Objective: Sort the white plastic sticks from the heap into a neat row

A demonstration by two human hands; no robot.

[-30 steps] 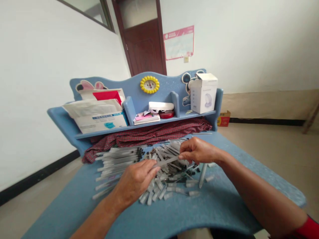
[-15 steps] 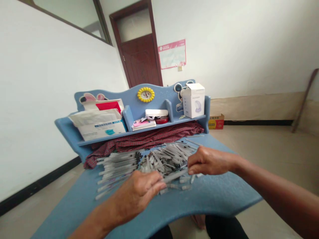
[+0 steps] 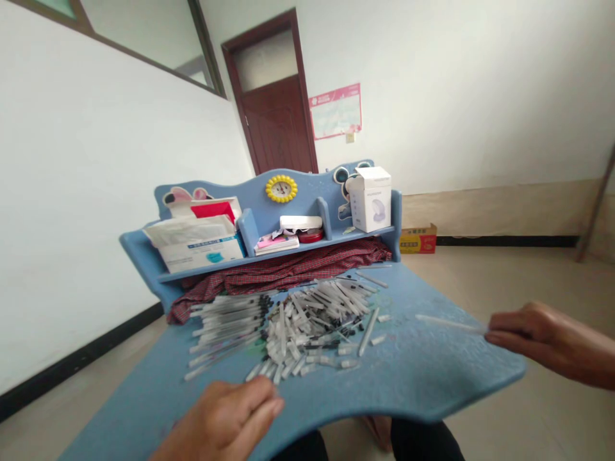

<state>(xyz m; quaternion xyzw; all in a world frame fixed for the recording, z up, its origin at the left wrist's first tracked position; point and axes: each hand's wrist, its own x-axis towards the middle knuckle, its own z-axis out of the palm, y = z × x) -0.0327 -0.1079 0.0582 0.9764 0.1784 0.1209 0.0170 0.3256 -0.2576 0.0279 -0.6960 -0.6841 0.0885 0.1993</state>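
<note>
My right hand [image 3: 533, 336] is out past the table's right edge, fingers closed on the end of a thin translucent pen tube [image 3: 444, 322] that points left over the tabletop. Near the front edge, my left hand [image 3: 235, 413] is closed, thumb against the fingers; whatever it may hold is hidden. Beyond it lies a loose heap of pen parts [image 3: 312, 314], clear tubes and caps with some black pieces. To the left of the heap, pens with dark ends [image 3: 230, 320] lie side by side in a row. One loose tube [image 3: 368, 331] rests at the heap's right side.
The blue table [image 3: 423, 358] has a back shelf holding a mask box [image 3: 206, 253], booklets [image 3: 276, 243] and a white carton [image 3: 372, 202]. A red checked cloth [image 3: 288, 272] lies under the shelf. A yellow and red box [image 3: 418, 239] stands on the floor.
My hands have moved apart from over the heap. The right went far right with a tube in it; the left drew back toward the front edge. The view shifted slightly.
</note>
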